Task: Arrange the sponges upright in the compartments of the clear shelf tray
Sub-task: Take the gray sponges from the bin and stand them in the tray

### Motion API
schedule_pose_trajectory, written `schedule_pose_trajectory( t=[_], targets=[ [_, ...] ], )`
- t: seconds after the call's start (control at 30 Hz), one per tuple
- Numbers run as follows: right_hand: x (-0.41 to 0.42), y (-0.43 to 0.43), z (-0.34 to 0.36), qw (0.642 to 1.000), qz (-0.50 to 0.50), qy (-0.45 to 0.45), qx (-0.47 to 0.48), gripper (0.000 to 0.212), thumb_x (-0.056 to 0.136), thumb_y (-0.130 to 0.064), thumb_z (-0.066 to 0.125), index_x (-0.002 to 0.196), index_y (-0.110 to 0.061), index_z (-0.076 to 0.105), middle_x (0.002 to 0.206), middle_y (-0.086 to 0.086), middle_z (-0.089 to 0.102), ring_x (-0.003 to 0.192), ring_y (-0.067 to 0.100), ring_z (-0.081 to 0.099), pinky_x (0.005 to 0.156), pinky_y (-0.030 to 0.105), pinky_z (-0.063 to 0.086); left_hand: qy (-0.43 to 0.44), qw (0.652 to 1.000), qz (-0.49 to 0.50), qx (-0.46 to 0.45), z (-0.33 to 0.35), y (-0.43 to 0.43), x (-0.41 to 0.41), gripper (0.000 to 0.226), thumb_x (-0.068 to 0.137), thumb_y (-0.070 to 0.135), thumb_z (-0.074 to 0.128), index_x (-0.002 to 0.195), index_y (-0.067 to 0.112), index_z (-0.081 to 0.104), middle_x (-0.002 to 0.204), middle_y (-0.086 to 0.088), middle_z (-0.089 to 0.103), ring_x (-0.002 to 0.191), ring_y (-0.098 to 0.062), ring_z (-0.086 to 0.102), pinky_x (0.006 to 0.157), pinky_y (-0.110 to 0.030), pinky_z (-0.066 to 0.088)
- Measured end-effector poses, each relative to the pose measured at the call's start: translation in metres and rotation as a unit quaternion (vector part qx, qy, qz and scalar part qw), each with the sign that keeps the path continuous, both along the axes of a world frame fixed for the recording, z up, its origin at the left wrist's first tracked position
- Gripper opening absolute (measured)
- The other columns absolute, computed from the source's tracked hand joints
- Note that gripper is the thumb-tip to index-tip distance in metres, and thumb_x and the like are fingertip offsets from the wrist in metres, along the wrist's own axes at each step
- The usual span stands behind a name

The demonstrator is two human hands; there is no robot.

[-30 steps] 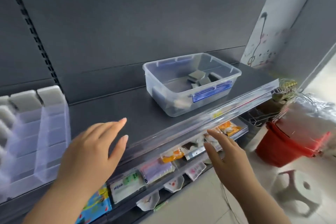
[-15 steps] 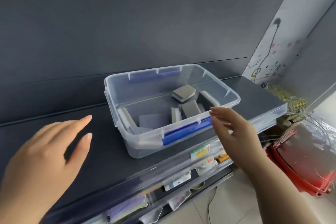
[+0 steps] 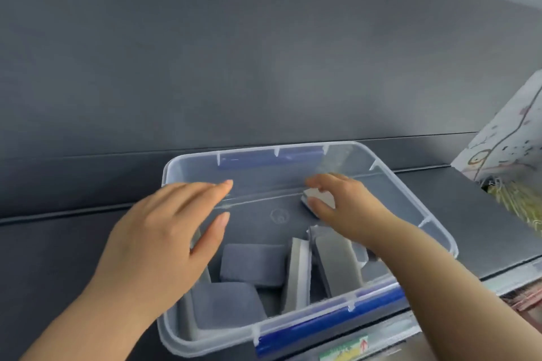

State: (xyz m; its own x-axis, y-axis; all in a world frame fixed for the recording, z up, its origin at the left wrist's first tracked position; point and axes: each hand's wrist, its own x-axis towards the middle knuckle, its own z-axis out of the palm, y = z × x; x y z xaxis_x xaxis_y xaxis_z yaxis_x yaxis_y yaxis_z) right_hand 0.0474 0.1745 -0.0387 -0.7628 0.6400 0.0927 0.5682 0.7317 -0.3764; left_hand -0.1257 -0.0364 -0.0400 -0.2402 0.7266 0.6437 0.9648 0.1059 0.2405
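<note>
A clear plastic bin (image 3: 410,193) with blue latches sits on the dark shelf and holds several grey and white sponges (image 3: 252,268). My right hand (image 3: 349,208) is inside the bin near its back, fingers and thumb closed around one grey-and-white sponge (image 3: 318,196). My left hand (image 3: 164,234) hovers over the bin's left rim, flat, fingers spread, holding nothing. The clear shelf tray with compartments is out of view.
The dark shelf (image 3: 58,258) runs left and right of the bin, with a dark back panel (image 3: 234,53) behind. A price strip (image 3: 346,352) lines the shelf's front edge. A scribbled white wall (image 3: 510,132) stands at the right.
The view has closed in on the bin. My right hand went from the bin's front edge into it and closed on a sponge. My left hand moved up over the left rim.
</note>
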Motion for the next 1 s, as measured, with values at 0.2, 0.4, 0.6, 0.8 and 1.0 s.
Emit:
schedule_pose_trajectory(
  t=[0.2,0.4,0.6,0.8,1.0],
  targets=[
    [-0.048,0.099,-0.043,0.921,0.12,-0.36,0.086,0.063,0.083,-0.028,0.057,0.14,-0.029,0.031,0.141,0.003,0.036,0.129,0.026,0.037,0.105,0.037,0.034,0.001,0.995,0.068,-0.067,-0.008,-0.001,0.017,0.041,0.09,0.037,0.041,0.118,0.021,0.066,0.102,0.011,0.065,0.092,-0.013,0.062,0.069,-0.029,0.05],
    [-0.058,0.119,-0.061,0.828,0.211,-0.49,0.17,0.068,0.077,-0.022,0.068,0.136,-0.024,0.035,0.133,0.008,0.043,0.121,0.029,0.046,0.095,0.039,0.044,0.027,0.983,0.143,-0.113,-0.002,0.009,0.03,0.039,0.089,0.034,0.042,0.115,0.019,0.067,0.098,0.008,0.066,0.086,-0.017,0.063,0.067,-0.034,0.053],
    [-0.034,0.104,-0.023,0.937,0.243,-0.207,0.144,0.06,0.076,-0.034,0.063,0.13,-0.032,0.039,0.122,0.001,0.039,0.109,0.024,0.049,0.09,0.032,0.044,0.111,0.957,0.098,-0.25,0.003,0.063,0.025,0.04,0.085,0.037,0.037,0.108,0.026,0.068,0.089,0.009,0.067,0.077,-0.017,0.064,0.062,-0.033,0.053],
    [0.022,0.08,0.018,0.969,0.233,0.008,0.083,0.06,0.066,-0.046,0.075,0.119,-0.027,0.053,0.11,-0.008,0.035,0.077,0.011,0.047,0.07,0.018,0.035,0.105,0.783,-0.003,-0.613,-0.018,0.123,0.025,0.054,0.091,0.039,0.054,0.14,0.031,0.034,0.131,-0.001,0.048,0.12,-0.026,0.045,0.091,-0.04,0.043],
    [0.061,0.072,0.012,0.978,0.191,0.072,-0.036,0.045,0.064,-0.058,0.065,0.103,-0.038,0.051,0.109,-0.021,0.04,0.09,0.005,0.052,0.077,0.011,0.043,0.063,0.704,-0.026,-0.707,-0.033,0.144,0.027,0.065,0.082,0.035,0.068,0.139,0.023,0.038,0.132,-0.004,0.05,0.119,-0.027,0.048,0.088,-0.034,0.04]
  ],
)
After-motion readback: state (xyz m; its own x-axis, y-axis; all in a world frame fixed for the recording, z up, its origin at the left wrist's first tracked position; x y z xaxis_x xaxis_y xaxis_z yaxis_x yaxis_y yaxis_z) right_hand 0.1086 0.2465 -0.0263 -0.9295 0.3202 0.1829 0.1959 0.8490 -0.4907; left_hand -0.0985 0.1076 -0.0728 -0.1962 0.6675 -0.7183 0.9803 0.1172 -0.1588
